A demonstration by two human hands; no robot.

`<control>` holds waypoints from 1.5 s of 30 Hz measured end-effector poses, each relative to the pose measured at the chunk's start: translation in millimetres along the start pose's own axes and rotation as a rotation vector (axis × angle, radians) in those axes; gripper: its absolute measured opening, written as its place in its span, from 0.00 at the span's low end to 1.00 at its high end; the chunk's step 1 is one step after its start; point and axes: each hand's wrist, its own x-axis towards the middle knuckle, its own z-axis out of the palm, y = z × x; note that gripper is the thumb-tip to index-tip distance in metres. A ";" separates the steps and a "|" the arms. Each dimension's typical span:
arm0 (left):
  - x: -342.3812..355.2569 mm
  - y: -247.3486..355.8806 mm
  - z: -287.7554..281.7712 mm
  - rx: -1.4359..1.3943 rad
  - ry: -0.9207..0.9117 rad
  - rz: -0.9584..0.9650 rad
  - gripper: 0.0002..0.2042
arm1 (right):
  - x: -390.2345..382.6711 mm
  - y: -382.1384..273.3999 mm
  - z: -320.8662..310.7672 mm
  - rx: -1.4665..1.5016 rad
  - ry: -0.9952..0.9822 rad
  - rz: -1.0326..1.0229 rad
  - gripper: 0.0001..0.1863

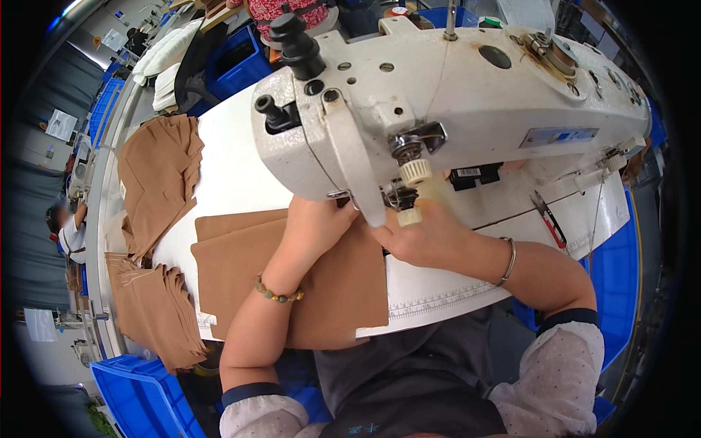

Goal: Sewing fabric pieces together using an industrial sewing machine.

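A white sewing machine (453,84) stands over a brown fabric piece (277,285), layered and lying flat on the white table (204,175). My left hand (315,226) is at the fabric's top edge beneath the needle area, fingers bent and pinched on it, their tips partly hidden. My right hand (420,237) is curled just right of the presser area, touching the fabric's top right edge; what its fingertips hold is hidden behind the machine parts. A bead bracelet is on my left wrist, a metal bangle on my right.
Stacks of brown pieces (150,175) (150,306) lie left. Red-handled snips (553,226) and a black object (473,175) lie right. Blue crates (128,394) (610,277) flank the table. White padded material (164,55) is behind. A co-worker (73,237) sits far left; another in red (285,14) is behind.
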 end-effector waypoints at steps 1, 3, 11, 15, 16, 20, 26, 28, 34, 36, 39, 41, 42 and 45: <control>0.1 1.2 0.2 0.004 0.000 -0.011 0.13 | -0.3 0.5 0.8 0.001 0.000 0.000 0.13; 0.7 -1.4 1.2 0.007 0.000 -0.023 0.13 | -0.5 1.2 2.4 0.015 -0.004 -0.014 0.16; 2.3 -6.4 4.4 -0.020 -0.002 -0.010 0.12 | 2.1 -0.6 1.0 0.001 0.037 -0.001 0.12; 3.6 -6.7 6.6 0.006 -0.002 0.000 0.12 | -3.1 0.2 12.5 0.045 0.060 0.025 0.05; 3.5 -10.6 8.3 0.012 0.035 0.028 0.11 | -3.3 0.0 14.5 0.044 0.062 0.027 0.05; 1.6 -14.3 7.8 0.049 0.083 0.081 0.13 | -3.3 0.8 16.3 0.064 0.072 0.019 0.07; -2.9 -8.2 -1.1 0.087 0.019 0.022 0.14 | -3.3 2.8 10.1 0.106 0.090 -0.020 0.07; -6.9 -1.3 -15.2 0.052 -0.038 0.017 0.13 | -4.9 0.5 6.3 0.134 0.115 -0.046 0.07; -8.5 -13.9 -16.8 -0.044 -0.087 -0.015 0.12 | -16.3 -14.6 -4.4 0.052 0.041 -0.200 0.12; -7.0 -15.5 -15.8 -0.092 -0.099 -0.040 0.10 | -14.1 -13.4 -8.5 0.033 0.044 -0.221 0.12; -7.2 -14.5 -15.4 -0.060 -0.084 0.019 0.10 | -16.0 -13.9 -7.9 0.020 0.030 -0.222 0.12; -7.4 -5.2 -17.5 -0.004 -0.093 -0.011 0.09 | -16.4 -13.4 -7.3 0.036 0.024 -0.216 0.12; -6.8 -4.0 -17.1 -0.005 -0.094 -0.010 0.09 | -16.4 -13.1 -6.9 0.053 0.019 -0.212 0.12; -8.5 -4.9 -15.7 0.007 -0.068 0.006 0.09 | -16.5 -13.6 -6.3 0.050 0.031 -0.217 0.11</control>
